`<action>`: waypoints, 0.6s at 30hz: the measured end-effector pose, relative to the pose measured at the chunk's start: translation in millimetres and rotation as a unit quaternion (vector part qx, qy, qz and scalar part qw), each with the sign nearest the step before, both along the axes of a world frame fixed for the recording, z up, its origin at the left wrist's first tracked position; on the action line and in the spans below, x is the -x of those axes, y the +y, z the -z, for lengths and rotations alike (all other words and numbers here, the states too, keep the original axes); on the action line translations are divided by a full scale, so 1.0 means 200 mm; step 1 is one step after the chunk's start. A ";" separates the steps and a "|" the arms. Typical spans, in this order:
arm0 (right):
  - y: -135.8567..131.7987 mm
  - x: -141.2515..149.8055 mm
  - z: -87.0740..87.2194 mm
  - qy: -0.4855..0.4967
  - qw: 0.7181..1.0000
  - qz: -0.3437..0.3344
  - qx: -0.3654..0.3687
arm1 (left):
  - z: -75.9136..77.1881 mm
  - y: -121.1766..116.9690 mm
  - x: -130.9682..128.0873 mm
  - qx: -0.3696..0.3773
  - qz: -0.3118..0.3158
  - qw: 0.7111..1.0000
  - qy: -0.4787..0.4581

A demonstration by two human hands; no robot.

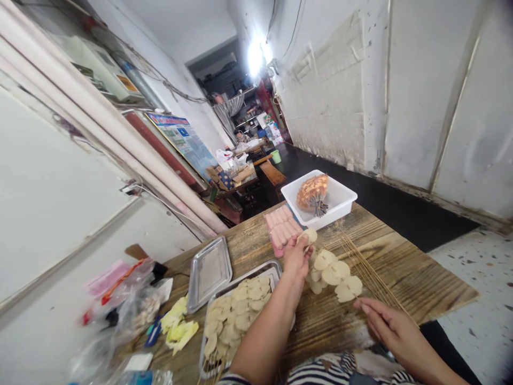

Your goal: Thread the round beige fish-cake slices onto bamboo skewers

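My left hand (pixel 295 258) reaches over the middle of the table, its fingers closed on a thin pale round slice (pixel 308 236) that looks like potato. Just to the right, a skewer of similar slices (pixel 335 272) slants above the wood, several threaded in a row. My right hand (pixel 387 321) is closed in a pinch at the near end of that skewer; the thin stick barely shows at the fingertips. More pale slices (pixel 316 282) are partly hidden behind the row. Under my left forearm, a metal tray (pixel 276 265) holds many skewered slices (pixel 236 310).
Bare bamboo skewers (pixel 366 264) lie to the right on the wooden table (pixel 425 278). Beyond stand a white tub (pixel 340 202) with a bundle of browned skewered food (pixel 313 192) and a pack of pink sausages (pixel 280 227). At left are another metal tray (pixel 210 272) and plastic bags (pixel 134 310).
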State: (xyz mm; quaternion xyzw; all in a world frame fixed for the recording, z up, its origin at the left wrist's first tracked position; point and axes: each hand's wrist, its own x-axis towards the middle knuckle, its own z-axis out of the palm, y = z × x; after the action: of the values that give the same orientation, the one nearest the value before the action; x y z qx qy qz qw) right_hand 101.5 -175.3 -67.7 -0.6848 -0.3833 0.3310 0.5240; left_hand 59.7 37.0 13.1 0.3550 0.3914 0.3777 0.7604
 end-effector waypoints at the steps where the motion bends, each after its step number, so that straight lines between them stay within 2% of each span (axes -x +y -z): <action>1: 0.00 0.00 0.00 -0.007 1.000 -0.002 0.001 | 0.00 0.00 0.00 0.003 0.002 1.000 0.001; 18: 0.02 0.00 -0.01 -0.047 0.999 -0.008 -0.013 | 0.04 0.00 0.00 -0.021 0.002 1.000 0.006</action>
State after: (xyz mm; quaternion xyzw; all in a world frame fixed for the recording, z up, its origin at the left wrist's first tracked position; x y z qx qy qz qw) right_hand 101.1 -172.2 -66.2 -0.6894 -0.4174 0.2978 0.5116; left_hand 59.7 37.0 5.9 0.3736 0.3874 0.3822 0.7512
